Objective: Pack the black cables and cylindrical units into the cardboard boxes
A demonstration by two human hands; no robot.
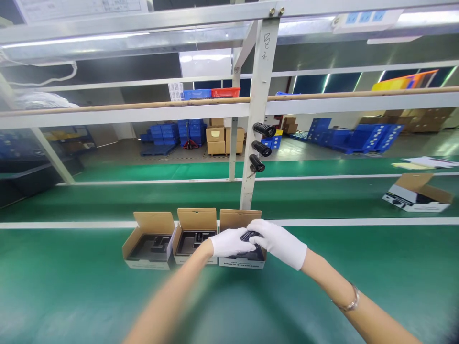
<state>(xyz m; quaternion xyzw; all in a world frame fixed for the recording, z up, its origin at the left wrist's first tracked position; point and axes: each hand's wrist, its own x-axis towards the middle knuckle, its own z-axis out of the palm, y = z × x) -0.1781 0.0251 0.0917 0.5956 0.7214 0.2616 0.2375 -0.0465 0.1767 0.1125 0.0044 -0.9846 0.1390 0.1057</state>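
In the head view, we see the gloved right hand (278, 241) with fingers holding a black object (248, 236) at the opening of a lettered box (242, 263); the left hand (230, 243) touches it, finger grip unclear. Two open boxes (148, 264) adjoin leftward.

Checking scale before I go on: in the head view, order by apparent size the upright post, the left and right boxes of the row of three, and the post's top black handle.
1. Upright post
2. Left box and right box: look alike; right partly covered, so unranked
3. Top black handle
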